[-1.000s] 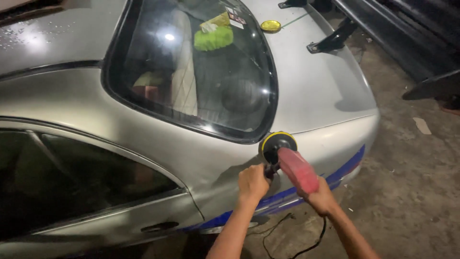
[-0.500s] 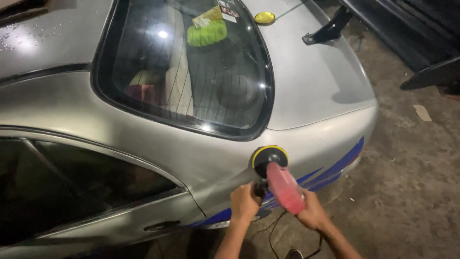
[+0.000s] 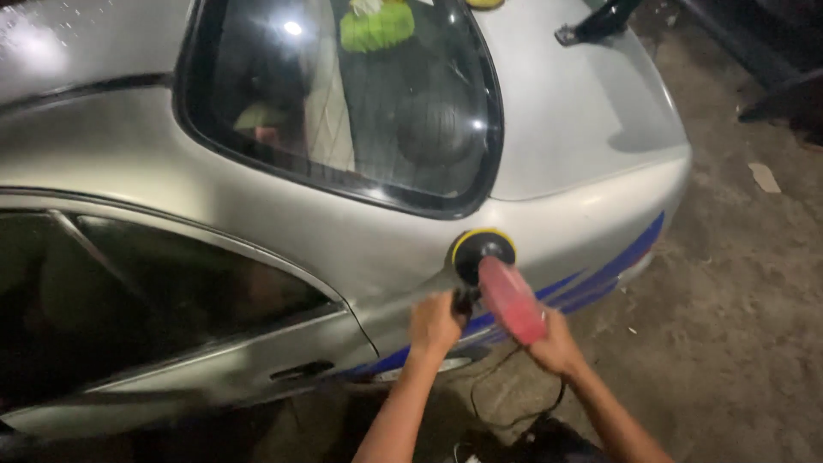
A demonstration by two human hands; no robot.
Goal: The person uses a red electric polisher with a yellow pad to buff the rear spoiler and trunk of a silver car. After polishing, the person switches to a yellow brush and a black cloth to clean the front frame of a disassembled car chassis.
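On a dirt floor, a silver car's rear quarter panel is being polished. The red rotary polisher, likely heavy and stiff, is being pressed against it, its side handle being gripped by the left hand and its body by the right hand.

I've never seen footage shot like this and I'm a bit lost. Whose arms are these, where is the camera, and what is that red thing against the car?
The camera sits on a person's head and looks down, so the two bare arms coming up from the bottom edge are that person's own. They stand beside the rear flank of a silver car, near its back window. Both hands hold a power polisher: the left hand has its grip on a dark side handle, the right hand on the rear of the red body. Its round pad, edged in yellow, lies flat against the panel just above a blue stripe. A black cable hangs from the tool to the dirt ground. Something green lies inside, behind the glass.
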